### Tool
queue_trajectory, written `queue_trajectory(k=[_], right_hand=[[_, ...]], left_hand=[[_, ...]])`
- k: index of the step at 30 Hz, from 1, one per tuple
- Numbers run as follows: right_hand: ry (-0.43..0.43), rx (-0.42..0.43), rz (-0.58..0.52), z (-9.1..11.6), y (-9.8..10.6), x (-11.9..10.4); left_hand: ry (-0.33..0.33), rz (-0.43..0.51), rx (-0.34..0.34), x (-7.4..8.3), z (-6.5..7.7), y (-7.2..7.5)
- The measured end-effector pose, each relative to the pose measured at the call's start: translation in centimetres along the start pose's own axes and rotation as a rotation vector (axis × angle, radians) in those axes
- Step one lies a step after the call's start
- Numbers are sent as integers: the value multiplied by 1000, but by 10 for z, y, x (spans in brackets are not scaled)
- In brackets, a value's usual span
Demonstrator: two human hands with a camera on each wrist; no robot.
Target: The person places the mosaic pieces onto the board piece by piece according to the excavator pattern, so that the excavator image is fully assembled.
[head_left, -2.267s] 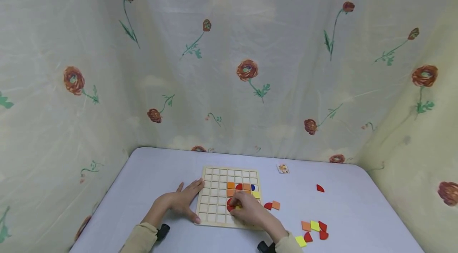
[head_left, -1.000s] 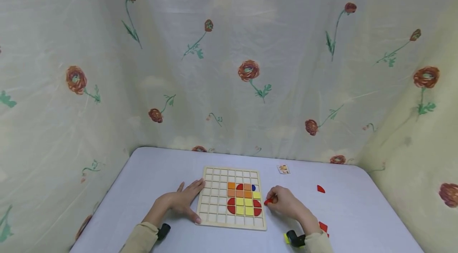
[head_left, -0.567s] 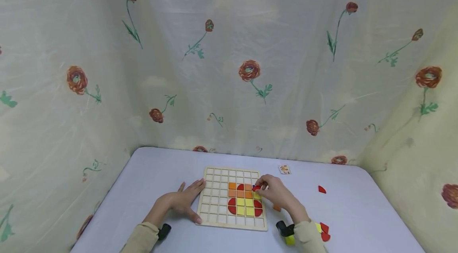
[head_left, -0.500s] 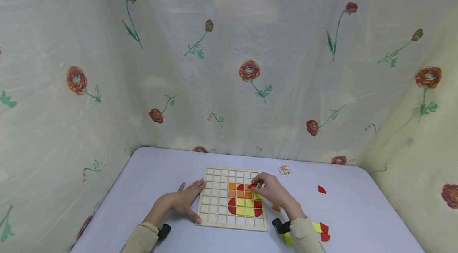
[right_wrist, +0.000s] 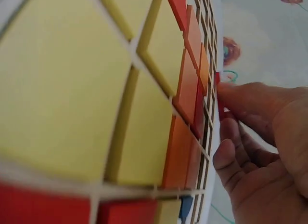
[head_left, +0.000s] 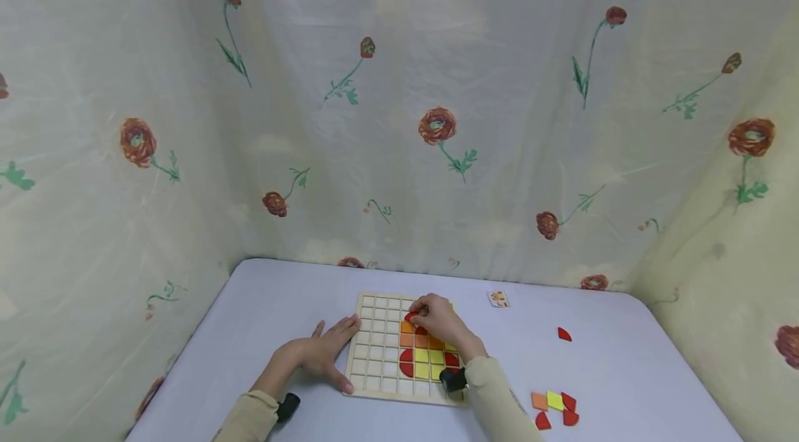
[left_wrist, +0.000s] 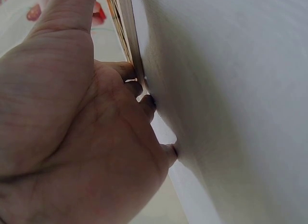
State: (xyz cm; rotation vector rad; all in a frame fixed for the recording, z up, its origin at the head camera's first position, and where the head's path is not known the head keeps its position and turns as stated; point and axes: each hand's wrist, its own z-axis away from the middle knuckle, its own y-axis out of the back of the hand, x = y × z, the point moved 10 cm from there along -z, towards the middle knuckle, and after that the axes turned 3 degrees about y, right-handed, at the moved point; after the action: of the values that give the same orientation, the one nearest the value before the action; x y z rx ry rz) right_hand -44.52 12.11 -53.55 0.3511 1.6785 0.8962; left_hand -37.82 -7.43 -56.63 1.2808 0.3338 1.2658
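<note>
Between thumb and fingertips my right hand [head_left: 438,317] pinches a red quarter-circle tile [head_left: 410,316], low over the wooden grid board [head_left: 374,348]. The tile sits just above the orange square [head_left: 408,327]; the right wrist view shows only a red sliver of the tile [right_wrist: 221,106] at the fingers. Yellow squares [head_left: 422,355], orange squares and red quarter-circles [head_left: 406,362] fill cells on the board's right side, partly covered by my right hand and wrist. My left hand [head_left: 324,353] lies with spread fingers at the board's left edge, fingertips and thumb against the frame.
Right of the board lie loose tiles: an orange square [head_left: 539,401], a yellow square [head_left: 555,400] and several red pieces [head_left: 571,418]. Farther back are a lone red quarter-circle [head_left: 564,334] and a small picture card [head_left: 498,299]. Flowered curtain [head_left: 399,150] encloses the table.
My right hand first left the yellow tiles, then picked up a red quarter-circle from beside the board and carried it left and back over the grid. The left hand stays put.
</note>
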Motion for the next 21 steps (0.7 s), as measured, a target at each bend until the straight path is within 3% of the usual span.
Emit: queue_trajectory(k=[21], right_hand=[[-120, 25, -23, -8, -6, 4]], left_hand=[[8, -7, 5, -2, -1, 0]])
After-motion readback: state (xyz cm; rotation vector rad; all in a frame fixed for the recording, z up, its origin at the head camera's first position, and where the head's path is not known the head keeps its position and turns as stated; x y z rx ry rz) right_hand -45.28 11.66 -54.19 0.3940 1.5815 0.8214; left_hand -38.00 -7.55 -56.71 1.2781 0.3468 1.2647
